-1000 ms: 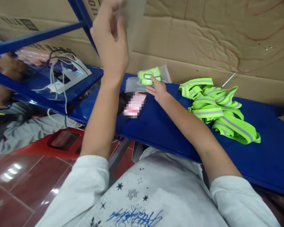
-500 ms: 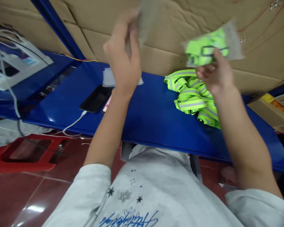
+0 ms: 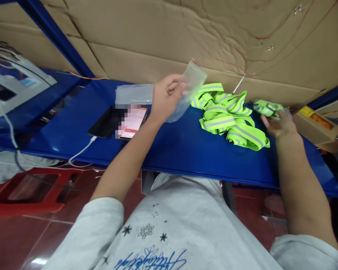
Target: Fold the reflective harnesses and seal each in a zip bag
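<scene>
Pinched in my left hand (image 3: 169, 95) is a clear plastic bag (image 3: 195, 77), held up over the blue tabletop (image 3: 174, 146). At the right, my right hand (image 3: 283, 122) has hold of a bagged reflective strap (image 3: 267, 108), bright green inside clear plastic; part of it is hidden behind the fingers. Between the hands lies a heap of neon-green reflective straps (image 3: 228, 116) with grey stripes. More clear plastic bags (image 3: 133, 93) lie flat just left of my left hand.
Two phones lie left of my left forearm: a dark phone (image 3: 103, 123) with a white cable (image 3: 84, 150), and a lit phone (image 3: 133, 122). An open cardboard box (image 3: 317, 125) stands at the right. Cardboard (image 3: 146, 37) lines the back. A red stool (image 3: 39, 191) is below left.
My right hand has moved right and down with the bagged strap, away from above the heap. My left hand has come down and right, still holding the clear bag.
</scene>
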